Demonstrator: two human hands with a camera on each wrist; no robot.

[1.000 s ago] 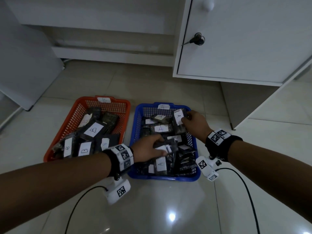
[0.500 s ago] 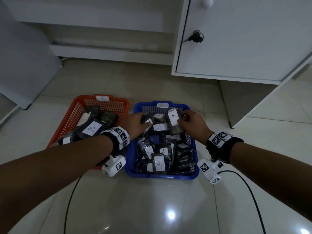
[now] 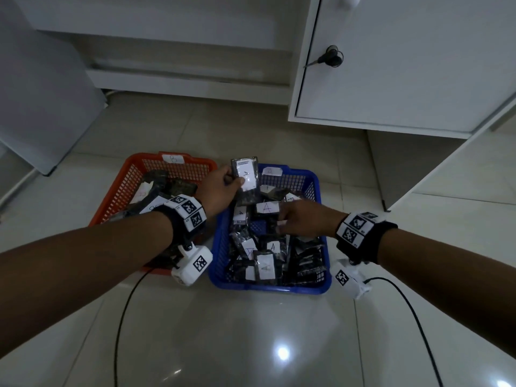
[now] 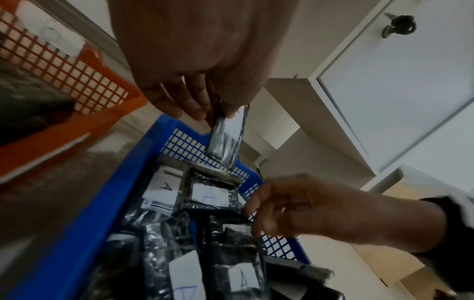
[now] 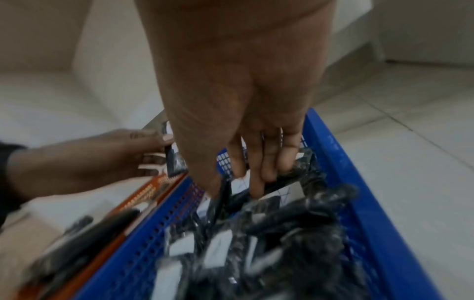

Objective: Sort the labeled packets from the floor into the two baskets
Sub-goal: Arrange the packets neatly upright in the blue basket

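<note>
My left hand (image 3: 223, 188) pinches a black packet (image 3: 245, 177) with a white "A" label and holds it upright over the back left corner of the blue basket (image 3: 268, 287). The left wrist view shows the packet (image 4: 225, 138) hanging from my fingertips (image 4: 195, 109). The blue basket is full of black "A" packets (image 3: 267, 207). My right hand (image 3: 293, 219) reaches into its middle, fingers (image 5: 256, 178) curled round the edge of a dark packet (image 5: 302, 168) there. The orange basket (image 3: 117, 191), tagged "B", sits to the left with several packets.
Both baskets stand side by side on the glossy tiled floor (image 3: 251, 344). A white cabinet door (image 3: 405, 65) with a key in its lock hangs above at the back right. A white panel (image 3: 42, 107) leans at the left. Wrist-camera cables trail over the floor.
The left hand moved from the basket's front to its back and now holds an "A" packet raised. The right hand left the packet it held up and dropped to the basket's middle.
</note>
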